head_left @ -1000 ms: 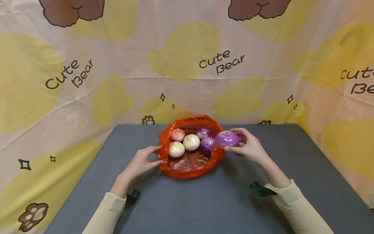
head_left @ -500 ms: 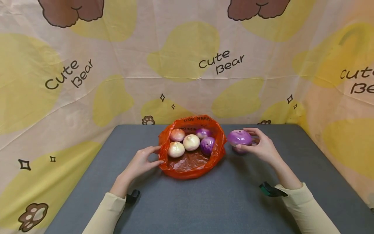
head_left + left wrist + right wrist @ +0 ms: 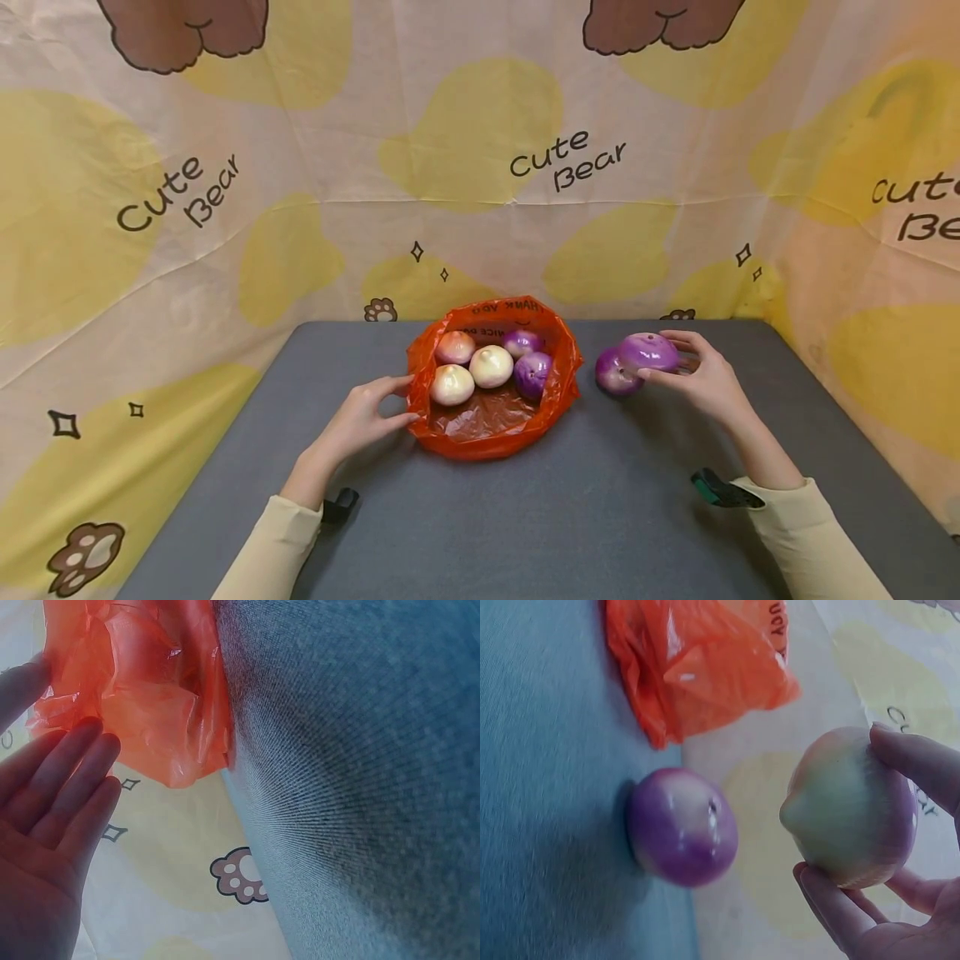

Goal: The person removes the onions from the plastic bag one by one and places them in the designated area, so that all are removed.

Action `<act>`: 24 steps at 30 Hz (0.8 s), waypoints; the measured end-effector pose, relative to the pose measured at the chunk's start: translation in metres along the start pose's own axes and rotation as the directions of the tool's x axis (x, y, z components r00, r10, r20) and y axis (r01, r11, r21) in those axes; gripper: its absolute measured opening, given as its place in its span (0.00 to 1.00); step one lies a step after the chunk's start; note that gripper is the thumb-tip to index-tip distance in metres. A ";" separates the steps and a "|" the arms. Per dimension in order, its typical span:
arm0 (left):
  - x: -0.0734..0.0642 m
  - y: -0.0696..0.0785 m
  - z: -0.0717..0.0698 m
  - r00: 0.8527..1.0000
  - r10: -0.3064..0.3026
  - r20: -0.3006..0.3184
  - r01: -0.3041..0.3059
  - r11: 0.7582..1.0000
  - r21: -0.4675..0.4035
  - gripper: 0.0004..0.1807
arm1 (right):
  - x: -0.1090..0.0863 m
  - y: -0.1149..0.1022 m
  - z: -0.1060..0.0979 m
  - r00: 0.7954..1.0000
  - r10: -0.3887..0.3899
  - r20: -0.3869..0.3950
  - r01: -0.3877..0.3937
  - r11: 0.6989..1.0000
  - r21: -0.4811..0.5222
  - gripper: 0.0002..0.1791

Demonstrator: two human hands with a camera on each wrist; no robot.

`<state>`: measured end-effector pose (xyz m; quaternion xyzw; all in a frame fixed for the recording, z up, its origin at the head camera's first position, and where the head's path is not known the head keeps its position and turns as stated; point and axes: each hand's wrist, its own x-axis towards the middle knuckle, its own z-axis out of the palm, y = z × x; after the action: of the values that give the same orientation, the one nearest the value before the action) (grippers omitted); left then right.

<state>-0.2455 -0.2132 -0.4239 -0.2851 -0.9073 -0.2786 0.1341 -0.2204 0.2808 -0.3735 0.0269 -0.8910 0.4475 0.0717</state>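
Note:
An orange-red plastic bag (image 3: 487,450) stands on the table with its mouth facing me. Inside are several glossy toy onions, pale ones such as the white onion (image 3: 492,367) and purple ones such as the purple onion (image 3: 533,375). My left hand (image 3: 372,412) touches the bag's left side with fairly straight, spread fingers. Right of the bag, my right hand (image 3: 708,379) grips a purple onion (image 3: 649,352) between thumb and fingers, held above the table. Its pale, pointed underside shows in the right wrist view. A second purple onion (image 3: 684,827) sits on the table just left of it.
A grey table (image 3: 495,533) carries everything. Its back edge lies close to a patterned cloth backdrop (image 3: 465,150) with printed bears and lettering, which also rises along the sides.
My right hand has carried the purple onion rightward, away from the bag's mouth. The purple onion on the table, mostly hidden before, now shows. My left hand and the bag have stayed put.

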 end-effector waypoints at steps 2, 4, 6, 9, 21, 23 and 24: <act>0.000 0.000 0.000 1.000 0.002 0.002 -0.002 1.000 -0.003 0.30 | 0.000 0.004 -0.003 1.000 0.008 -0.007 -0.008 1.000 -0.009 0.41; 0.001 0.000 0.000 1.000 0.004 0.005 -0.004 1.000 -0.011 0.30 | 0.000 0.009 -0.006 1.000 0.017 -0.009 -0.017 1.000 -0.012 0.41; 0.001 0.000 0.001 1.000 0.006 0.009 -0.006 1.000 -0.016 0.30 | 0.000 0.014 -0.009 1.000 0.019 -0.016 -0.019 1.000 -0.018 0.41; 0.001 -0.001 0.002 1.000 0.007 0.011 -0.007 1.000 -0.021 0.30 | 0.001 0.022 -0.013 0.999 0.024 -0.026 -0.024 0.999 -0.029 0.41; 0.002 -0.002 0.002 1.000 -0.002 0.014 0.002 1.000 -0.023 0.29 | 0.004 0.047 -0.021 0.999 0.036 -0.026 -0.037 0.998 -0.044 0.42; 0.002 -0.002 0.002 1.000 -0.004 0.015 0.004 1.000 -0.022 0.29 | 0.005 0.053 -0.021 0.999 0.034 -0.028 -0.036 0.998 -0.056 0.42; 0.002 -0.002 0.002 1.000 -0.005 0.014 0.005 1.000 -0.022 0.29 | 0.006 0.056 -0.021 0.999 0.033 -0.030 -0.035 0.998 -0.060 0.42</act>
<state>-0.2482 -0.2126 -0.4256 -0.2863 -0.9057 -0.2870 0.1239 -0.2300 0.3310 -0.4043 0.0032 -0.9034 0.4217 0.0777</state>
